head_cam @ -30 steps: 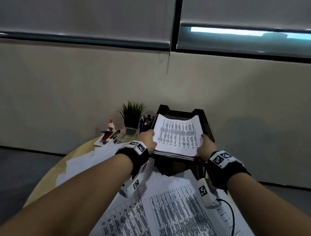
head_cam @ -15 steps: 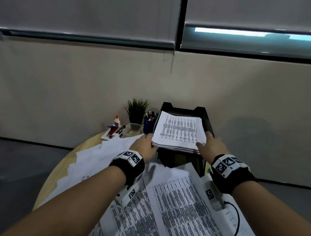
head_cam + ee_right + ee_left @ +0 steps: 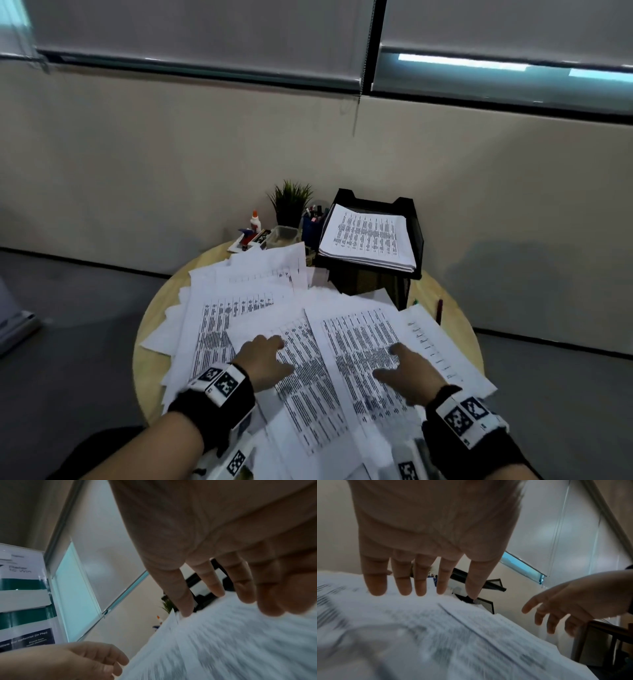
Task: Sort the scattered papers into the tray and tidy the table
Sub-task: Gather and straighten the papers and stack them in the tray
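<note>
A black mesh tray [image 3: 415, 240] stands at the back right of the round wooden table [image 3: 150, 370] and holds a stack of printed papers [image 3: 368, 236]. Many loose printed sheets [image 3: 356, 339] lie overlapping across the table in front of it. My left hand [image 3: 269, 351] is spread just over the sheets at the near middle, fingers straight [image 3: 419, 582], holding nothing. A little to its right, my right hand [image 3: 400, 363] is also over the sheets with straight fingers [image 3: 212, 582] and is empty. Whether the fingertips touch the paper I cannot tell.
Left of the tray stand a small green plant [image 3: 291, 202], a blue pen cup [image 3: 310, 229], a clear box [image 3: 282, 236] and a glue bottle [image 3: 254, 221]. A dark pen [image 3: 439, 310] lies near the table's right edge. Grey floor surrounds the table, with a wall behind.
Both hands have let go of the stack, which now rests in the tray, and have drawn back toward me to hover over the loose sheets.
</note>
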Available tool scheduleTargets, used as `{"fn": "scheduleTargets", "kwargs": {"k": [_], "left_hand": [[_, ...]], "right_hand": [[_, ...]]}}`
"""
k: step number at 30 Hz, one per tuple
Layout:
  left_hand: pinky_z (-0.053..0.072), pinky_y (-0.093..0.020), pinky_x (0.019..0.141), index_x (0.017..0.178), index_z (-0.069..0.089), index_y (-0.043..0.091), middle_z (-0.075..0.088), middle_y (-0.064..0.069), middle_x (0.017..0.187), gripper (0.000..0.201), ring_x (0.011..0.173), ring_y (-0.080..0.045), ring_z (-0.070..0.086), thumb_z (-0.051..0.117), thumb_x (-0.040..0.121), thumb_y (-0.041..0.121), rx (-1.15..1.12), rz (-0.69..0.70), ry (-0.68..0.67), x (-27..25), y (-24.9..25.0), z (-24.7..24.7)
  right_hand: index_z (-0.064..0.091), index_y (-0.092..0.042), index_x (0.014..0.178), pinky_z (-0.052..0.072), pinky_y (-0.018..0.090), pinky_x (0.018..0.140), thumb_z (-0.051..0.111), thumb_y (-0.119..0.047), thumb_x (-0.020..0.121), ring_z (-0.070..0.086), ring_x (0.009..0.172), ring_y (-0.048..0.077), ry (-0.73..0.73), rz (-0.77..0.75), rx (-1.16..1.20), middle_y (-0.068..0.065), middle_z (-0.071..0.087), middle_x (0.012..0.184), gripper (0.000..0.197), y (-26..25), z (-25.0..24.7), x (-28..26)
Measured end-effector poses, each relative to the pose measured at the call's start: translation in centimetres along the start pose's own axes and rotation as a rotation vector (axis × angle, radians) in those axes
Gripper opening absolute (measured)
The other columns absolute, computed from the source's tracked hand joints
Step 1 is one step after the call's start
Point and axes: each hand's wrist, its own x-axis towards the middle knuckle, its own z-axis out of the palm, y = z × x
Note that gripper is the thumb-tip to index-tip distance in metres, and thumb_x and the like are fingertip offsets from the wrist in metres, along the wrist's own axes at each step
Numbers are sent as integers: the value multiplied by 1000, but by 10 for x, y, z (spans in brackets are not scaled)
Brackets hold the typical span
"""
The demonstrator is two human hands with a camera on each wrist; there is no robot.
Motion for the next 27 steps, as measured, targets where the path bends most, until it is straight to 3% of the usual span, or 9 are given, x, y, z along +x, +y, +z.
{"fn": "scheduleTargets", "kwargs": {"k": [3, 6, 9, 11, 14, 17, 19, 22, 27], "left_hand": [[42, -34, 101, 141, 36, 17, 38, -12, 141, 62, 125, -27, 45, 51, 90, 47, -1, -46, -51, -14, -14, 22], [38, -36, 104, 141, 35, 16, 36, -12, 141, 63, 129, -28, 39, 50, 89, 49, 29, -85, -90, -18, -24, 44], [34, -40, 107, 141, 33, 17, 34, -11, 140, 64, 132, -29, 33, 50, 88, 48, 33, -108, -58, -19, -32, 63], [29, -40, 111, 144, 28, 17, 26, -13, 148, 67, 138, -30, 25, 49, 89, 48, 0, -117, -6, -19, -36, 72], [19, -37, 117, 148, 19, 13, 12, -17, 156, 75, 145, -29, 12, 47, 90, 51, -101, -143, 82, -20, -43, 79], [11, -32, 119, 150, 15, 12, 9, -10, 158, 78, 147, -22, 7, 48, 91, 50, -236, -166, 175, -18, -50, 82], [15, -31, 119, 150, 18, 11, 17, -7, 158, 77, 145, -20, 15, 53, 90, 46, -365, -147, 219, -16, -52, 81], [24, -34, 117, 150, 18, 14, 24, -2, 155, 76, 142, -18, 26, 61, 90, 30, -754, -91, 231, -21, -46, 73], [38, -35, 104, 149, 22, 17, 38, -5, 146, 77, 127, -25, 46, 66, 86, 12, -1100, -102, 331, -27, -39, 67]], "right_hand": [[38, -13, 135, 45, 27, 83, 61, -44, 82, 57, 106, 23, -108, 51, -75, 12, 52, 127, 65, 14, 36, -14], [45, -20, 116, 44, 30, 89, 58, -55, 69, 52, 111, 26, -94, 88, -147, 9, 53, 122, 60, 24, 67, -19], [34, -22, 138, 38, 38, 101, 54, -59, 69, 39, 129, 30, -57, 93, -205, 10, 39, 141, 81, 30, 86, -28], [24, -22, 146, 35, 42, 107, 51, -62, 70, 30, 137, 30, -16, 91, -220, 10, 29, 150, 90, 32, 92, -32], [24, -21, 146, 35, 43, 107, 49, -60, 69, 29, 138, 30, 4, 79, -252, 10, 30, 150, 89, 32, 96, -32], [29, -18, 141, 38, 42, 104, 48, -54, 70, 33, 134, 30, 9, 75, -286, 8, 36, 145, 82, 29, 98, -31], [35, -16, 134, 41, 41, 100, 45, -46, 73, 38, 127, 31, 21, 63, -295, 7, 42, 137, 69, 27, 100, -30], [39, -16, 122, 44, 40, 94, 42, -40, 77, 43, 118, 29, 43, 47, -324, 6, 46, 128, 51, 26, 101, -29], [36, -16, 130, 42, 39, 96, 44, -61, 74, 42, 124, 31, 28, 58, -372, 7, 41, 138, 72, 24, 102, -27]]}}
